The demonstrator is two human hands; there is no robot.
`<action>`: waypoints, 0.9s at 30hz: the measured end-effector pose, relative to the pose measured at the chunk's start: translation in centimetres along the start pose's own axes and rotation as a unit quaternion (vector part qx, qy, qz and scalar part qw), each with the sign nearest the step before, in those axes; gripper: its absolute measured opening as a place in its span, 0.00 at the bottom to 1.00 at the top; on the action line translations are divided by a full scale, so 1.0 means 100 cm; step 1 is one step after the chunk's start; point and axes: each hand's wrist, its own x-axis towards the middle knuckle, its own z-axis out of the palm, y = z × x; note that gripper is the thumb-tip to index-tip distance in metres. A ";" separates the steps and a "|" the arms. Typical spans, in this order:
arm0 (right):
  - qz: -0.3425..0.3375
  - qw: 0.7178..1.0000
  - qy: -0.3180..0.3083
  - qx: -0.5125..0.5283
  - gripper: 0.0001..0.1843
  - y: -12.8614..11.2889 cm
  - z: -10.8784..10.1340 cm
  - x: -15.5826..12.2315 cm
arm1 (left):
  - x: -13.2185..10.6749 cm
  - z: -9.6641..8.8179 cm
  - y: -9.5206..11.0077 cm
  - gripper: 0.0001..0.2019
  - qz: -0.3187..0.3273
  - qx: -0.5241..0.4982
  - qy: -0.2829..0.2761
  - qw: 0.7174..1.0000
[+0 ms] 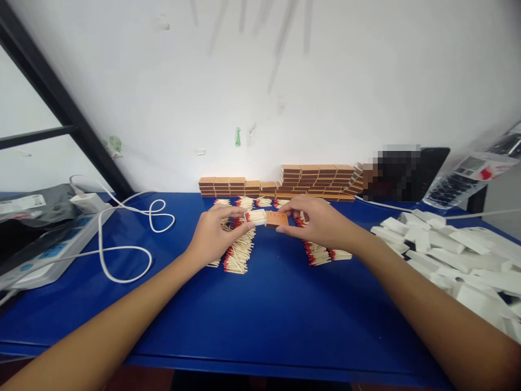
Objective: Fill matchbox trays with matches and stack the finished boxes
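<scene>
My left hand (214, 234) is closed around a white inner tray (256, 216) filled with red-tipped matches. My right hand (315, 221) pinches an orange-brown matchbox sleeve (277, 219) right beside the tray's end. Both are held just above the blue table (268, 320). Piles of loose matches (240, 252) lie under and between my hands, and another pile of matches (321, 253) lies below my right wrist.
Stacked brown matchboxes (309, 182) line the wall at the back. A heap of white empty trays (459, 260) fills the right side. A power strip (49, 250) with looping white cable (126, 255) lies at the left. A dark phone (431, 174) and a calculator (464, 182) sit at the back right.
</scene>
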 end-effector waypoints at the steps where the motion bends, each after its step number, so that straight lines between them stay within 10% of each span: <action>1: -0.002 1.000 0.009 0.006 0.21 -0.001 0.000 0.000 | 0.000 0.000 0.000 0.14 -0.001 -0.006 -0.005 1.000; 27: 0.032 0.995 0.048 0.078 0.28 0.009 0.001 0.003 | 0.010 -0.008 -0.005 0.17 -0.024 -0.063 -0.059 0.996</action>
